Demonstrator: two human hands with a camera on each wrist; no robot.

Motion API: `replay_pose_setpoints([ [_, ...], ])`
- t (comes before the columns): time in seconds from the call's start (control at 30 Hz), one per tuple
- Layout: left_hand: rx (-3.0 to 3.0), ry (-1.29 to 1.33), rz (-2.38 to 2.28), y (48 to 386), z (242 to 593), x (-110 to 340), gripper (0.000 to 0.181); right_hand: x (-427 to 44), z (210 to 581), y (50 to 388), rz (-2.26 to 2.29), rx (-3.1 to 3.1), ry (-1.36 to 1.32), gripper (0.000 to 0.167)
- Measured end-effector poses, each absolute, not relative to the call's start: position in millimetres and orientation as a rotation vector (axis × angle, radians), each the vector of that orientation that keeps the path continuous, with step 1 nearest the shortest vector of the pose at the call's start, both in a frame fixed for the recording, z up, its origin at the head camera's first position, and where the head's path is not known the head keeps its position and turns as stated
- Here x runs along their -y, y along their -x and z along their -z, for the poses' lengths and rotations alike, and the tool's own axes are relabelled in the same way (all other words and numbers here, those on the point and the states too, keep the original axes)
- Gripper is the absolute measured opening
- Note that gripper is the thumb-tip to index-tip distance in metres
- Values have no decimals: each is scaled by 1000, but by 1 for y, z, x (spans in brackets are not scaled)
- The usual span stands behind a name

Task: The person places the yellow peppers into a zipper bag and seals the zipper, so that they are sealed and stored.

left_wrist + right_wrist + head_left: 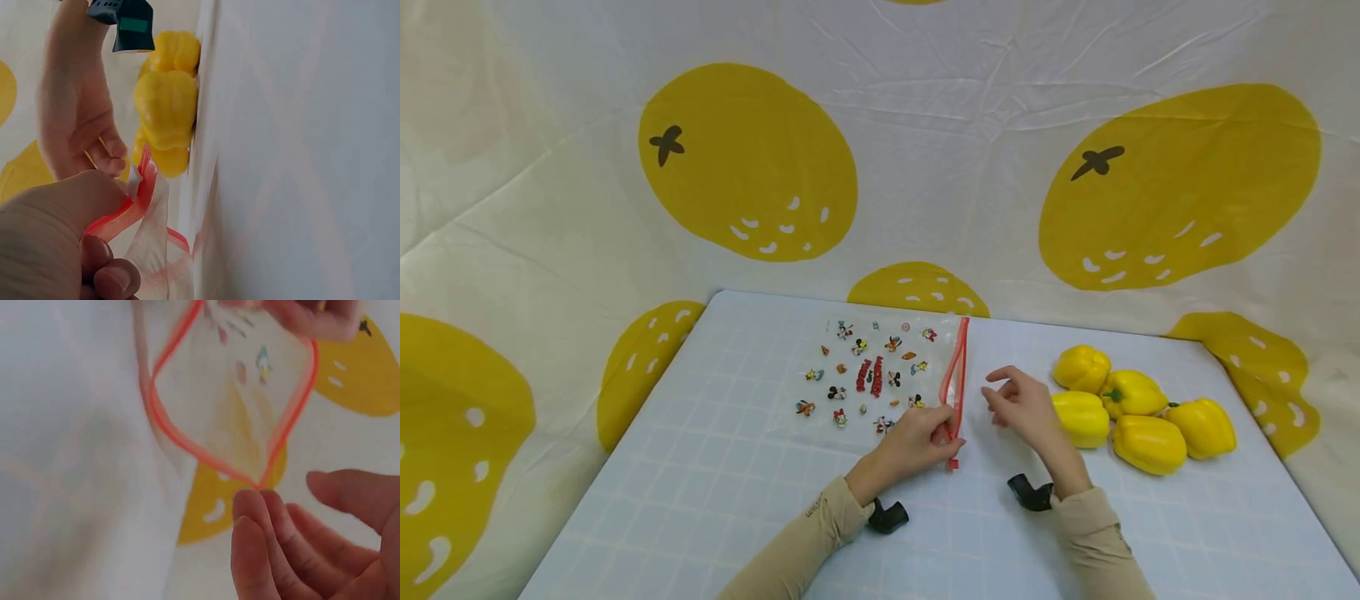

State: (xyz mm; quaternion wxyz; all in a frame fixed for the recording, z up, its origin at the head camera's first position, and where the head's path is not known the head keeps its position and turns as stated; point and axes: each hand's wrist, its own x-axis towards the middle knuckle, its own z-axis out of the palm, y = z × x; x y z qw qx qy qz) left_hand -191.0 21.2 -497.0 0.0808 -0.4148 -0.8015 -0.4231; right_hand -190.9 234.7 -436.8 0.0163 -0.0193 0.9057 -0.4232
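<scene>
A clear zip bag (868, 379) printed with small cartoon figures lies on the table, its red zip edge (964, 350) facing right. My left hand (917, 440) pinches that edge near its lower end. In the right wrist view the red rim (312, 369) spreads apart, so the bag's mouth gapes. To the right of the mouth, my right hand (1018, 404) hovers with loosely bent fingers and thumb apart, holding nothing. Just beyond it sit several yellow bell peppers (1150, 444), also visible in the left wrist view as yellow peppers (165, 109).
The light blue checked tabletop (700, 500) meets a white curtain (940, 183) with large yellow fruit prints at its back and left edges. A black wrist camera (887, 517) sits by the left wrist, another black camera (1030, 493) by the right.
</scene>
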Motion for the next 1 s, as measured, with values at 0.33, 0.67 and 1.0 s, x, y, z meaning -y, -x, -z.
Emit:
replay_pose_setpoints([
  [0.33,2386,1204,1350,191,497,-24,19,-330,416,174,848,-3013,302,71],
  [0.67,2399,1195,1349,190,496,-23,20,-353,441,169,814,-2890,304,86],
  [1.0,2357,1197,1379,192,500,-23,20,-346,430,177,952,-2947,250,83],
])
